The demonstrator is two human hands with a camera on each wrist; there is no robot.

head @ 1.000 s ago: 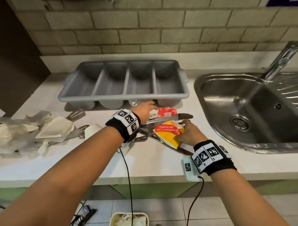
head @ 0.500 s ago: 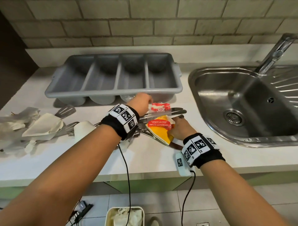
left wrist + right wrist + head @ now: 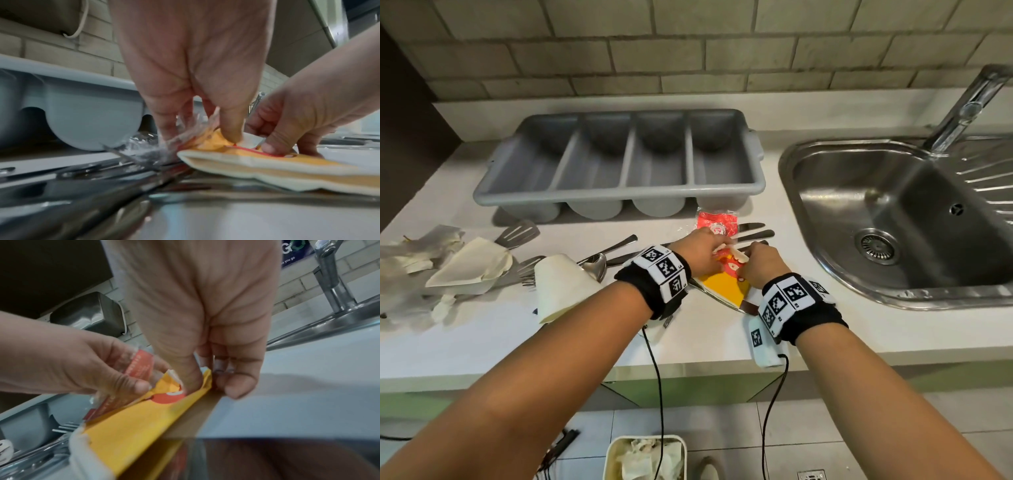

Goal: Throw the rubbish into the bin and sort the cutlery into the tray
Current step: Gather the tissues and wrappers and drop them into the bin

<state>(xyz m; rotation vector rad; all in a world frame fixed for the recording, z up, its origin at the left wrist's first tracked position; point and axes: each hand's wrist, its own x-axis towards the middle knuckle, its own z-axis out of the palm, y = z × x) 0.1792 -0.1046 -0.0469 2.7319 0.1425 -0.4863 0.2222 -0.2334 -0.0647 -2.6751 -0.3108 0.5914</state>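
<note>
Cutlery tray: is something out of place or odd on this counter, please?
Yes. The grey cutlery tray holds nothing, while forks, knives and spoons lie loose on the counter under wrappers. Both hands, left hand and right hand, pinch the yellow wrapper lying over the cutlery. Crumpled paper is piled at the left.

Hidden and cut-off items

Your hands cover most of the yellow wrapper (image 3: 724, 284) and the cutlery (image 3: 753, 236) beneath it; the bin (image 3: 613, 455) is cut off by the bottom edge, and the wrapper print is blurred.
</note>
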